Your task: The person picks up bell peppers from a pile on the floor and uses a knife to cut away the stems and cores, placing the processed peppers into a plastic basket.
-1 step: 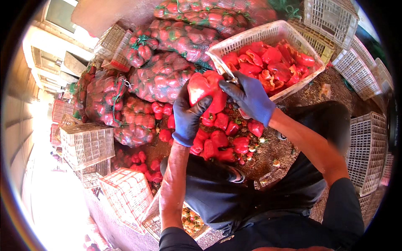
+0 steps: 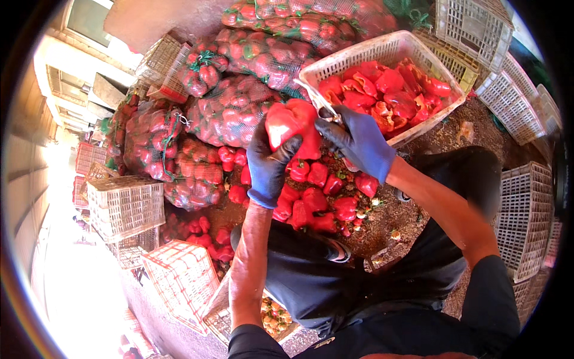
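My left hand [image 2: 267,163], in a blue glove with a dark palm, is closed round a large red bell pepper [image 2: 292,127], thumb across its near side. Just to the right, my right hand [image 2: 353,139], gloved alike, grips a small shiny metal tool [image 2: 327,112] against the pepper's edge. The fingers cover most of that tool, so its exact kind does not show. Below both hands, a heap of whole red bell peppers [image 2: 314,199] lies on the floor. Opened pepper pieces [image 2: 391,90] fill a pale plastic crate [image 2: 412,43] beyond my right hand.
Mesh sacks of red peppers [image 2: 230,110] are piled ahead and to the left. Plastic crates stand at the left [image 2: 125,206] and right [image 2: 523,215]. Near my left forearm, a crate holds pale cut-out cores [image 2: 274,317]. Scraps and seeds litter the floor between my legs.
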Motion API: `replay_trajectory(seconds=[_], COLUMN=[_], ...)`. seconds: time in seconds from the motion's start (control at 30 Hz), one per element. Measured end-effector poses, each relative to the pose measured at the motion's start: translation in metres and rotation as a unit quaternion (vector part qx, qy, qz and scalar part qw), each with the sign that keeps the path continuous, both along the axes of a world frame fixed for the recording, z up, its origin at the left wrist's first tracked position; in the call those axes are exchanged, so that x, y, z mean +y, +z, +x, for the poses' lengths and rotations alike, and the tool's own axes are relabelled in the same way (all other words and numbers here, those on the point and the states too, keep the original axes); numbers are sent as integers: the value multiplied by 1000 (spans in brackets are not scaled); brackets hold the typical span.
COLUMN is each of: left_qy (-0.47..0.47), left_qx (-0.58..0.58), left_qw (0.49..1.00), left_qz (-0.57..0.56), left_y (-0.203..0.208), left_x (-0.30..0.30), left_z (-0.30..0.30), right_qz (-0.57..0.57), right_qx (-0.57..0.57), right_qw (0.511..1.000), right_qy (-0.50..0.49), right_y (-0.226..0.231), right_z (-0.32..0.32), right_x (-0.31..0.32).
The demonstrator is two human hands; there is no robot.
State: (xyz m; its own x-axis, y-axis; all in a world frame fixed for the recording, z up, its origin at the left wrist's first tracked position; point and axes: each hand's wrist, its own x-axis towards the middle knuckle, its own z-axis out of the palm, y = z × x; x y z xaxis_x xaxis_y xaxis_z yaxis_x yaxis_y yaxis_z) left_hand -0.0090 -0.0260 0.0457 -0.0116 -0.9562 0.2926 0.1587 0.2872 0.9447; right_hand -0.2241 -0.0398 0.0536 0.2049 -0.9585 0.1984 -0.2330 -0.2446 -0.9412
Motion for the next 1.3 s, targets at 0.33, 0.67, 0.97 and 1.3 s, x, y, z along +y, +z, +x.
replay_trajectory(seconds=[0.33,0.67,0.97,1.3], left_qy=[178,197,44,-97], left_qx=[-125,140,233,76], left_qw=[966,970,963,988], left_qz=[-137,-14,125,91], left_y=[-7,-6,-13,-20], left_x=[-10,-27,-6,11], left_z=[-14,8,44,-8], right_qz=[-21,107,91,130], right_qx=[66,79,-80,-239], right_qw=[997,986,992,945], right_qy=[40,96,43,183], right_y=[-10,-48,-45,-21], right_z=[21,34,12,-3], right_x=[12,30,-2,-13])
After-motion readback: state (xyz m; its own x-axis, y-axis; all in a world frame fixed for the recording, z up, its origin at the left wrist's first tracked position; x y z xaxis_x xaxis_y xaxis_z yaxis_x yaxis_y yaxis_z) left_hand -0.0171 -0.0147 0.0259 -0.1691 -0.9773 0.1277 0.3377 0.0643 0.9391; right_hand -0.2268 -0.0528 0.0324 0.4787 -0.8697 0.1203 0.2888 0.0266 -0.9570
